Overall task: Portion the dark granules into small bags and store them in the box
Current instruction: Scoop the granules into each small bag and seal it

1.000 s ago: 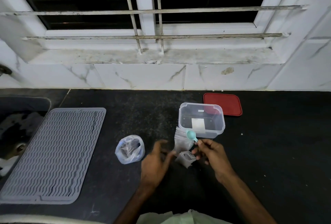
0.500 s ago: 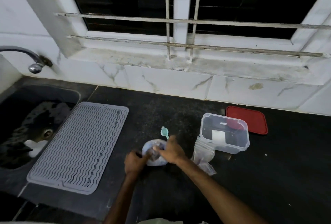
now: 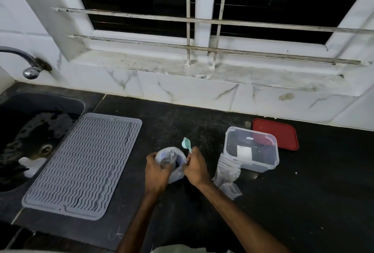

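A thin plastic bag of dark granules (image 3: 169,158) stands on the black counter. My left hand (image 3: 156,171) grips its left side. My right hand (image 3: 196,166) pinches its right edge and also holds a small teal scoop (image 3: 185,144), whose bowl points up and away above the bag. A stack of small clear bags (image 3: 227,174) lies to the right of my right hand, leaning against the clear plastic box (image 3: 271,158). The box stands open with a white label inside.
The box's red lid (image 3: 283,134) lies flat behind it near the wall. A grey ribbed drying mat (image 3: 81,163) covers the counter to the left, beside a dark sink (image 3: 24,141) with a tap (image 3: 30,70) above it. A tiled wall and barred window rise behind.
Both hands moved left from the small bags beside the box to the granule bag and took hold of its sides. The scoop stayed in my right hand. The view swung left.
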Demonstrator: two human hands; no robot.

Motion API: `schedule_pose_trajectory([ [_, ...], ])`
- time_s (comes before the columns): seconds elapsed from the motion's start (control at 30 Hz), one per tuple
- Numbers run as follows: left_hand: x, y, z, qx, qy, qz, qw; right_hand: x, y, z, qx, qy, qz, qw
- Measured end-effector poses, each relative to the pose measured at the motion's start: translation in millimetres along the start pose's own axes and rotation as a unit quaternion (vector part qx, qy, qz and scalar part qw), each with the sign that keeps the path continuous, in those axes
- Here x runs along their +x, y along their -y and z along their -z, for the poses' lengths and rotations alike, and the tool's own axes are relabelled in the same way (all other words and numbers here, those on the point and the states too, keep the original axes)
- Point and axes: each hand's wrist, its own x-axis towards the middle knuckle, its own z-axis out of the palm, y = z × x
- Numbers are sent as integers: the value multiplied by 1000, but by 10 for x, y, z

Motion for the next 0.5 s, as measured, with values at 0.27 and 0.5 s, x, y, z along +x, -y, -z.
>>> schedule_pose_trajectory([
  [0.27, 27, -151, 48, 62, -153, -5, 986, -111, 35, -15, 13, -26, 76, 997],
  [0.5, -69, -148, -62, 34, -135, 6, 990, -129, 120, -53, 65, -17, -19, 998],
])
